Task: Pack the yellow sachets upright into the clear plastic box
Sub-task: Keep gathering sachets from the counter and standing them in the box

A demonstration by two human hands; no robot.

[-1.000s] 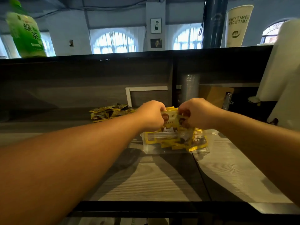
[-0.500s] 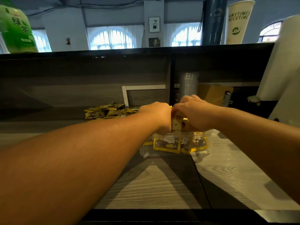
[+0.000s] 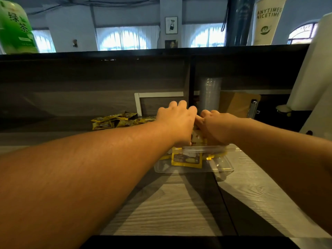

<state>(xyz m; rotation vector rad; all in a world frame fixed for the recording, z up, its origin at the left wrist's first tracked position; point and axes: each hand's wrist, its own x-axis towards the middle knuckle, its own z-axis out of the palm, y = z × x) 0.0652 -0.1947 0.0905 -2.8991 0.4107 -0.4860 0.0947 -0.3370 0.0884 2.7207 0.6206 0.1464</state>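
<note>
The clear plastic box sits on the wooden counter right in front of me. Several yellow sachets stand inside it against the near wall. Both hands are down at the box's top. My left hand lies knuckles up over the left half, fingers curled down behind. My right hand is beside it, touching it. Between them shows one yellow sachet, upright and held from both sides, with its lower end inside the box. The fingertips are hidden. A loose pile of yellow sachets lies on the counter at the back left.
A dark raised shelf wall closes off the back of the counter. A stack of clear cups and a brown clipboard stand behind the box. A white roll is at the right, and a green bottle stands on the ledge.
Both hands have gone down from above the box to its top, carrying the sachet down into it. The hands have come closer together.
</note>
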